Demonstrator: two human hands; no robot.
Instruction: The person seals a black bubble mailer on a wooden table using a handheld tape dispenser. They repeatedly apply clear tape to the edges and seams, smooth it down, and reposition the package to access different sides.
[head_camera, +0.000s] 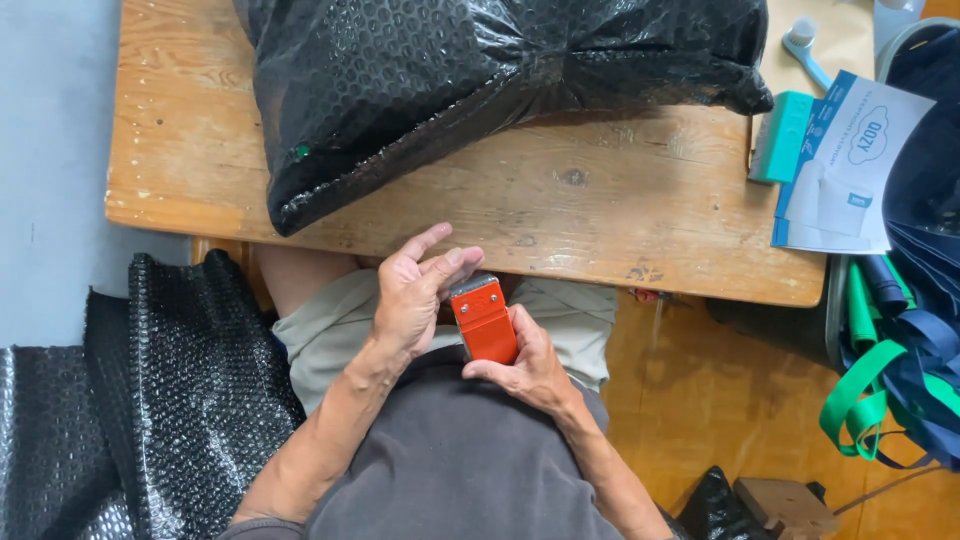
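Gripped between both hands (415, 300): orange scraper (484, 322).

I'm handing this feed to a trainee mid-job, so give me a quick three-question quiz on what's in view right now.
1. True or false: the orange scraper lies flat on the wooden table.
2. Multiple choice: what sits on the table's upper part? A) a black bubble-wrap package B) a glass jar C) a laptop
3. Which hand grips the scraper's orange body from below, and where are the other hand's fingers?

Key
1. False: it is held in both hands over the lap, below the table edge.
2. A
3. The right hand grips the body; the left hand has its fingers at the metal blade end.
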